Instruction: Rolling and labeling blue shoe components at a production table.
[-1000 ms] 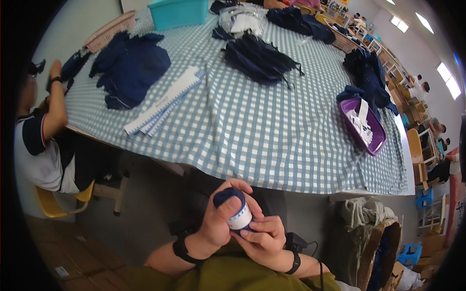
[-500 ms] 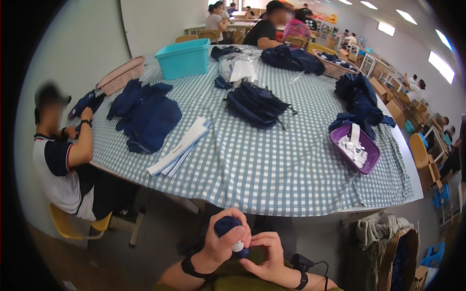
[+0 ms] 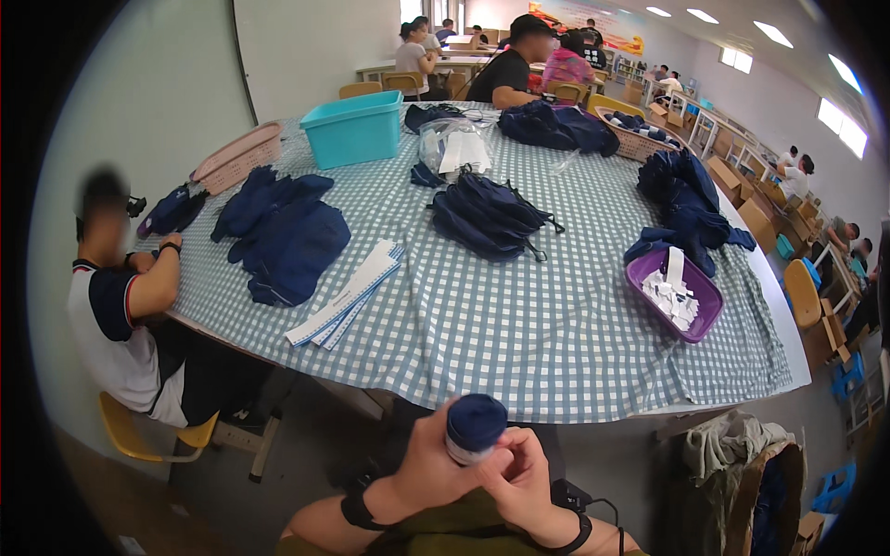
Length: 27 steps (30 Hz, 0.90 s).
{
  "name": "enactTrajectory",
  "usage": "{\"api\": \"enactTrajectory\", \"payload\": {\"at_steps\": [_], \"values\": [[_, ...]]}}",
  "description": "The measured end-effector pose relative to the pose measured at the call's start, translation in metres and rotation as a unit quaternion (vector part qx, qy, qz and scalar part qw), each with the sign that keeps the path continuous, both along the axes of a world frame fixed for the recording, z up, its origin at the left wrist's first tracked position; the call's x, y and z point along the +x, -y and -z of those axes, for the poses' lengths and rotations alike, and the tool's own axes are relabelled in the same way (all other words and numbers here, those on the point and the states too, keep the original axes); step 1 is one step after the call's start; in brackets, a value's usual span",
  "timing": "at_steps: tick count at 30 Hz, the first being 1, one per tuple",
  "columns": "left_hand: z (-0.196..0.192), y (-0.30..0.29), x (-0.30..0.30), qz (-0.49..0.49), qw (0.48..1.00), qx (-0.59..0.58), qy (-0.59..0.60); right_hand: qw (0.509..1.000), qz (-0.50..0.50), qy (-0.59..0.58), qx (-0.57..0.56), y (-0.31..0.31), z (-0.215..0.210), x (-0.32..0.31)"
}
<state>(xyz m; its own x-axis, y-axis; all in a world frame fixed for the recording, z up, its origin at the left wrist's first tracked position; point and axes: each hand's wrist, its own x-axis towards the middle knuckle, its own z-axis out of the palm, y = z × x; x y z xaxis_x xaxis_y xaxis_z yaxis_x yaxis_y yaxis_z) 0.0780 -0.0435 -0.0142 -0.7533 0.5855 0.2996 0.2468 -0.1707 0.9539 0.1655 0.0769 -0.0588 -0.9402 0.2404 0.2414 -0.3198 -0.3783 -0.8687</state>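
A tight roll of navy cloth (image 3: 476, 420) with a white band round it stands upright in front of my body, below the table's near edge. My left hand (image 3: 428, 468) is wrapped round its left side. Against the roll's lower right side, my right hand (image 3: 525, 474) has thumb and fingers pinched together at the white band. The underside of the roll is hidden by my hands.
A checked cloth covers the table (image 3: 519, 343). On it lie a stack of navy drawstring bags (image 3: 487, 215), navy cloth pieces (image 3: 287, 241), white paper strips (image 3: 348, 295), a purple basket of labels (image 3: 700, 320) and a turquoise bin (image 3: 352, 130). A person (image 3: 130, 306) sits at left.
The roll has been turned, so its round end now faces up. My hands have come closer together, the right one now against the roll. The person at left has lowered a hand.
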Motion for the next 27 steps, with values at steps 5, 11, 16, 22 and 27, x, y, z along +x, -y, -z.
{"api": "enactTrajectory", "payload": {"at_steps": [5, 11, 16, 22, 27], "values": [[-0.055, 0.035, -0.066, -0.178, 0.98, 0.081, -0.047, 0.999, -0.012, 0.034, 0.023, -0.014, 0.016, 0.005], [-0.13, 0.079, -0.18, -0.374, 0.904, -0.122, -0.17, 0.99, 0.003, 0.135, 0.038, -0.033, 0.04, 0.026], [-0.139, 0.071, -0.248, -0.35, 0.923, -0.105, -0.125, 0.986, 0.02, 0.164, 0.008, -0.046, 0.053, 0.031], [-0.167, 0.071, -0.318, -0.389, 0.917, -0.025, -0.082, 0.976, 0.04, 0.213, 0.017, -0.059, 0.068, 0.029], [-0.184, 0.058, -0.377, -0.33, 0.942, 0.058, -0.008, 0.96, 0.095, 0.263, 0.003, -0.082, 0.087, 0.028]]}}
